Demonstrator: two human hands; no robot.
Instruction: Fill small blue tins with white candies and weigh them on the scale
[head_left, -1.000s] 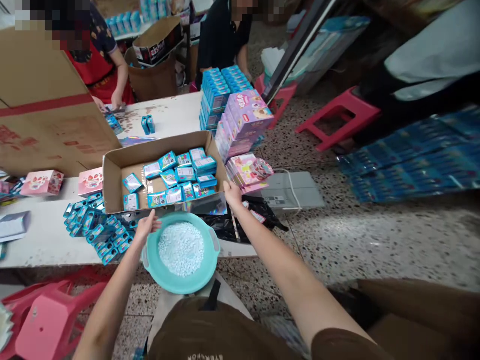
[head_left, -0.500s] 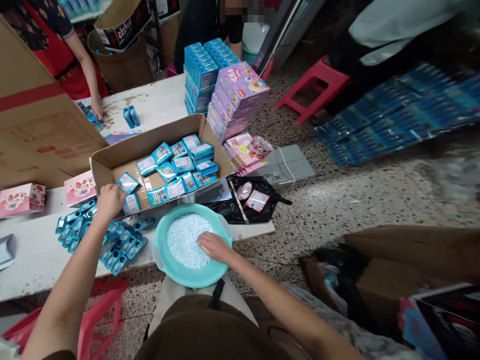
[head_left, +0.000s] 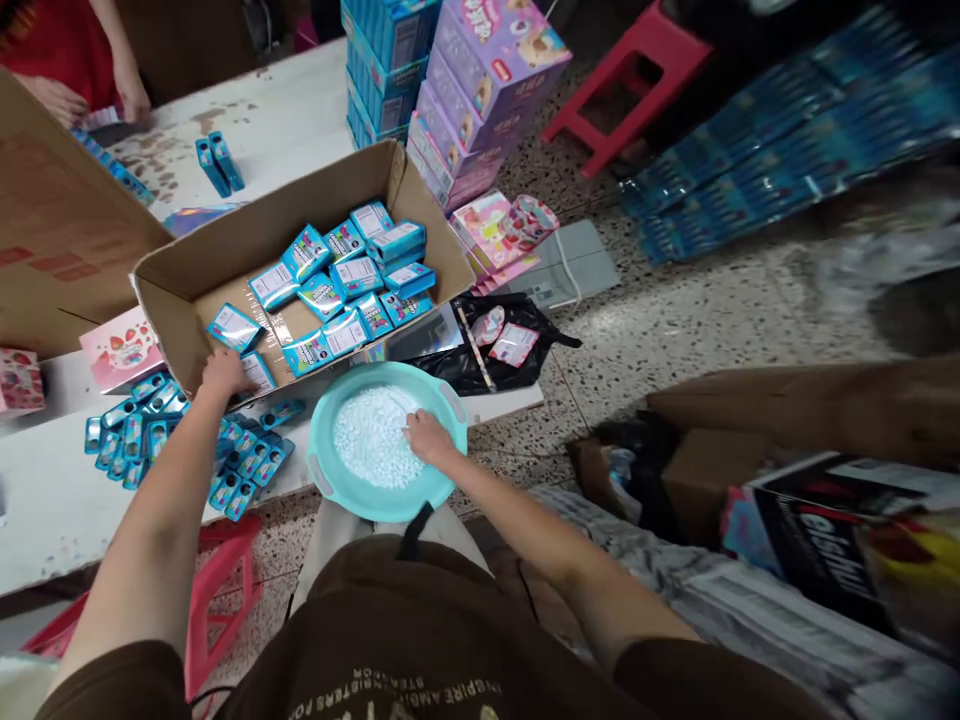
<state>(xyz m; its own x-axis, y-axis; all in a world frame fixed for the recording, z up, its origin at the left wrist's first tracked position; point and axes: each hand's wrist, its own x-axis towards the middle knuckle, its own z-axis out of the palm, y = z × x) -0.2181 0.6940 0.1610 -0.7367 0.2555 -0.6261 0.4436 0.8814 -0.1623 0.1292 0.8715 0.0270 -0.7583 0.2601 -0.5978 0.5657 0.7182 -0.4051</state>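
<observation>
My left hand reaches into the near left corner of a brown cardboard carton, its fingers closed on the left end of a small blue box. Another blue box lies just beyond it. Several more blue boxes fill the carton's right side. My right hand is over a turquoise basin of small white pellets. Its fingers are pinched together at the pellets' right side; the fingertips are partly hidden. The basin rests above my lap, beside the table edge.
Small blue boxes with round holes cluster left of the basin. Purple boxes and blue packs are stacked behind the carton. Across the table, a co-worker's hands handle items. A red stool stands on the floor.
The view has tipped lower, showing more of my shirt. My right fingers have lifted slightly towards the pellets' right edge. My left hand stays at the carton's near left corner.
</observation>
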